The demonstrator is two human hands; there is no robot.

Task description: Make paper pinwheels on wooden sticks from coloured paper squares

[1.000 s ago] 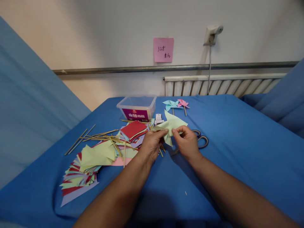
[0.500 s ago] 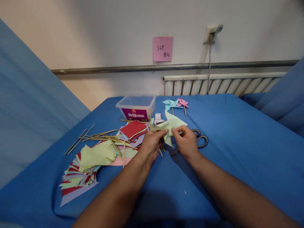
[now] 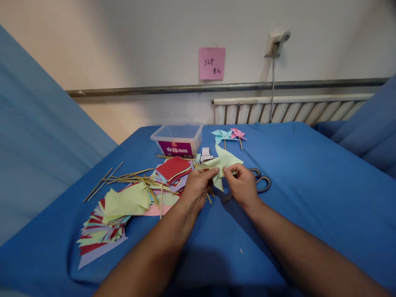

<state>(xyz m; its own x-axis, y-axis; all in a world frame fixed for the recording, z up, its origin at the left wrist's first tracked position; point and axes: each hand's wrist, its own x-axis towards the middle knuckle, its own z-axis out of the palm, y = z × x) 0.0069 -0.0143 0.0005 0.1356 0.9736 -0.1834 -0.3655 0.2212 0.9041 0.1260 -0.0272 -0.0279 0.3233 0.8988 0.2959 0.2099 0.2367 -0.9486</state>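
A pale green paper pinwheel, with its blades partly folded, is held up over the table between both hands. My left hand pinches its left side between thumb and fingers. On the other side my right hand grips a folded part near the centre, thumb and forefinger pressed together. Just beyond the right hand lie scissors with dark handles, their blades partly covered by that hand. Behind the pinwheel are small white boxes. Thin wooden sticks show below the left hand.
A clear plastic tub stands at the back. Red sheets, a fanned paper stack and several sticks cover the left side. A blue pinwheel and a pink pinwheel lie at the back on the blue cloth.
Almost nothing differs. Both hands keep the same grip on the green pinwheel, and the view has shifted very slightly.
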